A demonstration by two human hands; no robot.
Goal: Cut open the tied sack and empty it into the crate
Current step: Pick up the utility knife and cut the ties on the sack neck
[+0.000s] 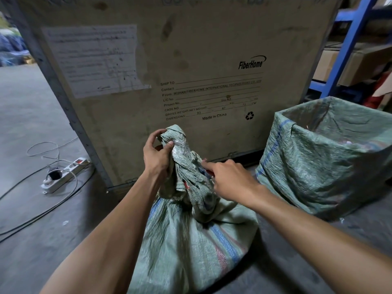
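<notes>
A green woven sack [191, 247] with blue and red stripes stands on the floor in front of me, its neck cinched by a dark tie [220, 222]. My left hand [156, 158] grips the bunched top of the sack and holds it up. My right hand [229, 179] is curled round a small red tool [209, 172], mostly hidden, with the forefinger stretched along it against the gathered fabric above the tie. The big plywood crate [191, 49], printed "FiberHome", rises right behind the sack; its top is out of view.
A second green sack [318, 166] stands open at the right, against the crate. Blue shelving [347, 45] with cartons is behind it. A white power strip [63, 175] and cables [31, 211] lie on the concrete floor at the left.
</notes>
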